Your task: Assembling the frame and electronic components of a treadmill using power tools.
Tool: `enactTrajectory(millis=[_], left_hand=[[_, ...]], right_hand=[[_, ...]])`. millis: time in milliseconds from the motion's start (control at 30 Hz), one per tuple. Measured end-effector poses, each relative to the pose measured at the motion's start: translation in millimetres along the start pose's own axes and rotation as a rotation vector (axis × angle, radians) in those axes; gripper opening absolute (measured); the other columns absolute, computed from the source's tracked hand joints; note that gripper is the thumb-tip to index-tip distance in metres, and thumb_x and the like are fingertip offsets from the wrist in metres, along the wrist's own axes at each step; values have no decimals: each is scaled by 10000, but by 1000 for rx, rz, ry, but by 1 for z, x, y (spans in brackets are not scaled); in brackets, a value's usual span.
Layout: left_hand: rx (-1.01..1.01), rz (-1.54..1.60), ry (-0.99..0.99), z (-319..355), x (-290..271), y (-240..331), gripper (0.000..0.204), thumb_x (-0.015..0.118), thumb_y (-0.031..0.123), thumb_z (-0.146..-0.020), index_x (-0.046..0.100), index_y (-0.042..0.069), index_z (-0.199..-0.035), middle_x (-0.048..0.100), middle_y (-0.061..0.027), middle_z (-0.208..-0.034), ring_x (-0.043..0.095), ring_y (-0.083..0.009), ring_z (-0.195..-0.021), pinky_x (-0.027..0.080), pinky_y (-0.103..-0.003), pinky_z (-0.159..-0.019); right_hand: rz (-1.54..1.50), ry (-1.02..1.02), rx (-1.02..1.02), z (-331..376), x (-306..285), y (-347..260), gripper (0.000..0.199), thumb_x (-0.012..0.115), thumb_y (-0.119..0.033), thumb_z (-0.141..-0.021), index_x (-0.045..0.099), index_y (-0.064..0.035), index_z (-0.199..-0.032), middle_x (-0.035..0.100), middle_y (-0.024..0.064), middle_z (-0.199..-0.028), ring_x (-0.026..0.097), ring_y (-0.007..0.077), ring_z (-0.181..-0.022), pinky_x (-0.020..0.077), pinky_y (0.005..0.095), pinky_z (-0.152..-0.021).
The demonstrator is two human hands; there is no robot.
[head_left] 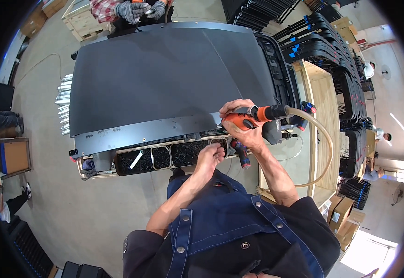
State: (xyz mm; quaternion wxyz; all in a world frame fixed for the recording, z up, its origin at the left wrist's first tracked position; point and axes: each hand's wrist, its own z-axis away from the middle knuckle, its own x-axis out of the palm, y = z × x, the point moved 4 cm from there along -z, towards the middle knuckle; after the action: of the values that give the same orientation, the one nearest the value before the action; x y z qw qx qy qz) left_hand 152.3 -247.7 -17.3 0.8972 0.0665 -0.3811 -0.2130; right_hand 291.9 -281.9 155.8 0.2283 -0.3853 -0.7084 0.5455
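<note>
My right hand [246, 132] is wrapped around an orange and black air tool [259, 114], held over the near right corner of a large dark grey panel [165, 78]. A clear hose [328, 143] curves away from the tool's end. Lower and to the left, my left hand [209, 160] has its fingers curled together at the small right-hand compartment of a parts bin [139, 172]. Whatever those fingers hold is too small to see. Small dark pieces, perhaps fasteners, fill the bin's compartments, and a white strip [136, 160] lies on them.
A cordless driver [241, 155] hangs beside the bin; another [307, 109] is at the panel's right end. Across the panel, a person's gloved hands [132, 10] hold an orange tool. A wooden crate [320, 139] and stacked black frames [345, 69] stand right, silver bars [64, 102] left.
</note>
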Motion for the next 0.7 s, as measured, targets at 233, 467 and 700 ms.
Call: enactTrajectory(millis=[233, 467, 700], left_hand=[[141, -183, -203, 35, -10, 15, 320, 506, 220, -1082, 566, -20, -1285, 676, -101, -1029, 637, -139, -837, 541, -277, -758], [323, -339, -223, 52, -17, 41, 365, 601, 309, -1046, 613, 12, -1259, 662, -17, -825, 573, -63, -663, 465, -219, -593], [310, 60, -234, 54, -46, 47, 306, 706, 250, -981, 627, 53, -1201, 667, -27, -827, 585, -87, -649, 476, -219, -594]], right_hand=[[86, 14, -15, 3, 1, 7, 353, 743, 81, -759, 601, -27, -1064, 702, 114, -995, 709, 206, -914, 592, 361, -842], [51, 58, 71, 3, 4, 4, 370, 750, 78, -758, 609, -11, -1089, 712, 138, -1062, 707, 204, -970, 586, 360, -872], [-426, 158, 99, 20, 0, -25, 451, 701, 65, -799, 533, -44, -1202, 672, 172, -1149, 713, 269, -989, 576, 445, -917]])
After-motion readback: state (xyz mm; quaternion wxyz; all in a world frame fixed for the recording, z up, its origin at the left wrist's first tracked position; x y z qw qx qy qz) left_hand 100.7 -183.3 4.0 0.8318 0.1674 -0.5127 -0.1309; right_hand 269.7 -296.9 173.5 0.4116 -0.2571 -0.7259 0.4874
